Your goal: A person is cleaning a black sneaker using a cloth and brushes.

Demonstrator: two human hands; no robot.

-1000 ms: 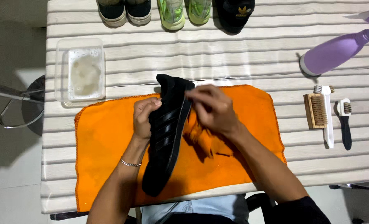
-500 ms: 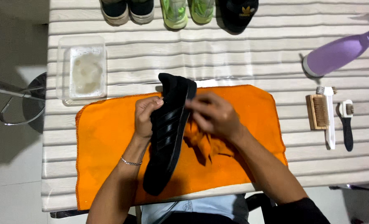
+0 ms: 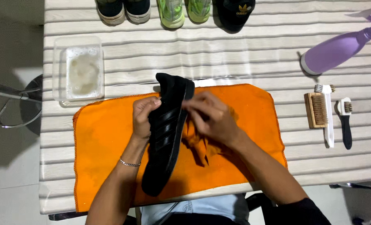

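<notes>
Table (image 3: 243,46), white w/ wavy stripes, is covered front-centre by an orange cloth (image 3: 102,158); risk no. 1 sits here, since the cloth's near edge hangs at the table lip and could be dragged off if the shoe is pushed hard toward the body. Black shoe (image 3: 164,137) is held tilted above the cloth, heel end pointing toward the person, toe end toward the far side. Left hand (image 3: 143,116) is wrapped round the shoe's left side, thumb on top; grip looks firm, but a slip is possible if the surface is wet, which can't be told. Right hand (image 3: 212,118) is closed on a bunched fold of cloth pressed at the shoe's right side, approx. mid-length. Purple spray bottle (image 3: 339,48) lies on its side far right, so rolling could be expected if the table is jolted. Clear tub (image 3: 79,68) w/ cloudy liquid stands just beyond the cloth's left corner; a tug on the cloth could tip it. Brushes (image 3: 327,114) lie well apart, right.
</notes>
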